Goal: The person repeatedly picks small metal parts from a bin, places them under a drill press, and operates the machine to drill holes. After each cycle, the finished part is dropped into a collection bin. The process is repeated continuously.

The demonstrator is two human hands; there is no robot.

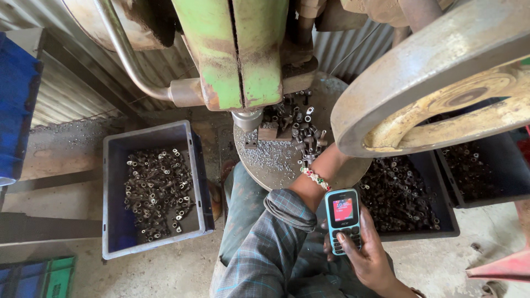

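**Phone in one hand, the other at the press table**

Right hand [369, 255] grips a small blue keypad phone [342, 219], long axis upright, thumb on the keys, screen lit. Left hand [311, 156] reaches forward and up from it to the round press table [265, 163]; its fingers are buried among small metal parts [302, 135], so whether they clutch one I cannot tell. The left is plainly nearer the parts. Grey bin [113, 221] lies well out to the left; dark bin [441, 221] just right of the phone. Big flywheel [419, 72] overhead.
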